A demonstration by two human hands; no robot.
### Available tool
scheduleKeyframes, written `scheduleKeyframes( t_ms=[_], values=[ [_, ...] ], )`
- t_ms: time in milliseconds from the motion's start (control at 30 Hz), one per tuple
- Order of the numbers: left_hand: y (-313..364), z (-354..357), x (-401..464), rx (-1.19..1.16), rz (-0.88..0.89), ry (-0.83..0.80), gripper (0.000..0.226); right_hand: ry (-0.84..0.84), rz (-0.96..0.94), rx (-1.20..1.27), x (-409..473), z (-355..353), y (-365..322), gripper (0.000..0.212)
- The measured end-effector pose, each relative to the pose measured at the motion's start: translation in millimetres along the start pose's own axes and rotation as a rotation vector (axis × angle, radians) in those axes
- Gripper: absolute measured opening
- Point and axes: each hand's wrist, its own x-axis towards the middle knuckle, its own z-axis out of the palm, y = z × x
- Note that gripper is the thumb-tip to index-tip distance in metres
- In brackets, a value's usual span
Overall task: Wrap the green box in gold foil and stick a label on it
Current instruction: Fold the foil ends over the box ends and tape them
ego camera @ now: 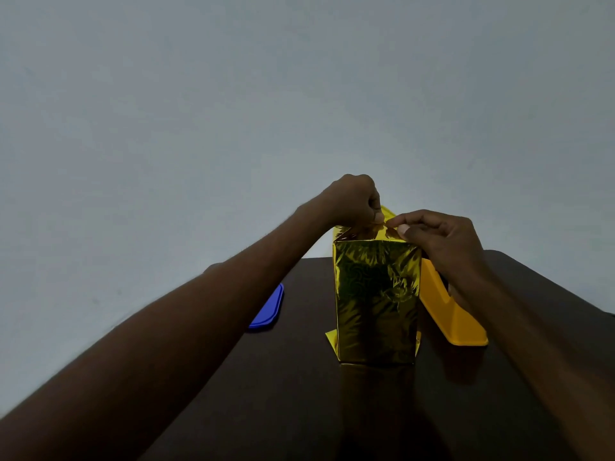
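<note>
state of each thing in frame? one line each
box: upright on the table, sides covered in gold foil, no label visible.
foil top flaps: not yet flat, being folded.
left hand: fingers curled, pinching the top foil.
right hand: pinching the top foil's right edge.
yellow tape dispenser: on the table, right of the box.
blue lid: lying flat, left.

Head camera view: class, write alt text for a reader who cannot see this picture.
Two hands fold gold foil over the top of an upright box on a dark table; the left hand and right hand pinch the foil at the top edge. A yellow tape dispenser stands right of the box, a blue lid lies left.
</note>
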Motion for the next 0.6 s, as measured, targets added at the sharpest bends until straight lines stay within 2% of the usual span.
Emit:
scheduleKeyframes(
  t_ms=[200, 367, 467, 600],
  values=[
    [2.3, 2.1, -1.2, -0.031, 0.001, -0.005, 0.016, -0.021, -0.052, -0.061, 2.6, -3.1, 5.8, 0.023],
    [-6.4, 6.1, -14.8, -0.120, -0.017, 0.127, 0.014, -0.050, -0.078, -0.105, 2.1, -5.7, 7.8, 0.019],
    [-17.9, -3.0, -22.6, -0.233, -0.125, 0.199, 0.020, -0.043, -0.100, -0.122, 2.7, -5.6, 11.8, 0.018],
    [-22.7, -14.4, -30.4, -0.344, -0.261, 0.023, 0.043, -0.027, -0.112, -0.121, 0.5, -3.0, 10.0, 0.019]
  ],
)
